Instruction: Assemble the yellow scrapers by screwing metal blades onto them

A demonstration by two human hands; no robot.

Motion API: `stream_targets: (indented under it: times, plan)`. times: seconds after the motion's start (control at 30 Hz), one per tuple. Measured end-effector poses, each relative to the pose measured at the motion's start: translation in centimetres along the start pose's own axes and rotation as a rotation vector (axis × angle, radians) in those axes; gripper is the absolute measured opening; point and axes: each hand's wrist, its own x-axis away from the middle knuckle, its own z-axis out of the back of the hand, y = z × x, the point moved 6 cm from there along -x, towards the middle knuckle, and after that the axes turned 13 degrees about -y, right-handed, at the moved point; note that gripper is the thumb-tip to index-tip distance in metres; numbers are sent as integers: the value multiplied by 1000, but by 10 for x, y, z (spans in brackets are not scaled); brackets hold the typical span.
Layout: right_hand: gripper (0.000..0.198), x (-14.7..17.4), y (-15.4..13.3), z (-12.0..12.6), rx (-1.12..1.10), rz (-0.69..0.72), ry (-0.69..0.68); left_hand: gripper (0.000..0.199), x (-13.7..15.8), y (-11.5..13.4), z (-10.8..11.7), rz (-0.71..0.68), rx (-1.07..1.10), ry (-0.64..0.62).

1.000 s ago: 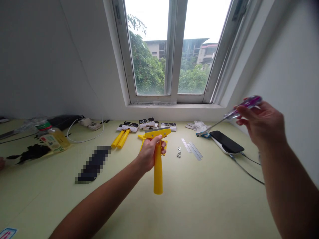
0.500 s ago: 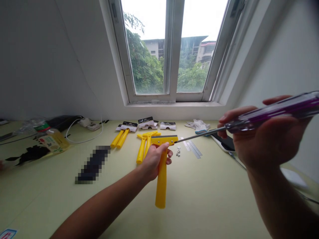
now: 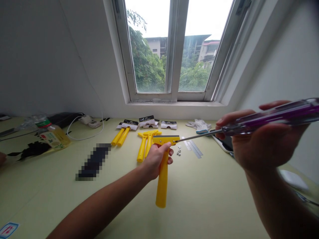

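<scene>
My left hand point(image 3: 157, 157) is wrapped round a yellow scraper point(image 3: 161, 186) just below its head, holding it upright above the table. A metal strip runs along the top of the head, with screws on its face. In my right hand point(image 3: 261, 139) is a screwdriver point(image 3: 274, 116) with a clear and purple handle. Its shaft slants down to the left, and the tip meets the screw at the head's right end. Behind the scraper lie small loose screws point(image 3: 178, 151), thin metal blades point(image 3: 194, 148) and more yellow scraper handles point(image 3: 142, 149).
Farther back are yellow-handled scrapers in packaging point(image 3: 121, 136), black-and-white cards point(image 3: 147, 121) and a white glove point(image 3: 199, 125). A phone point(image 3: 225, 142) lies behind my right hand. On the left stand a bottle point(image 3: 54, 136) and a white cable point(image 3: 84, 138). A blurred-out dark object point(image 3: 93, 162) lies nearer.
The camera view has shifted slightly. My right hand and the screwdriver handle have turned a little, while the tip stays at the scraper head's right screw.
</scene>
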Motion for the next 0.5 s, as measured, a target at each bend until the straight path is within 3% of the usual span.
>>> stream_targets:
  times: [0.2,0.4,0.5]
  plan:
    - [21,1,-2,-5,-3,47,-34,23,1,-1,1,12,7,10]
    - [15,12,0,-4,76,-89,-35,21,1,-1,0,9,2,3]
    - [21,14,2,-5,123,-161,-140,21,1,-1,1,12,2,14]
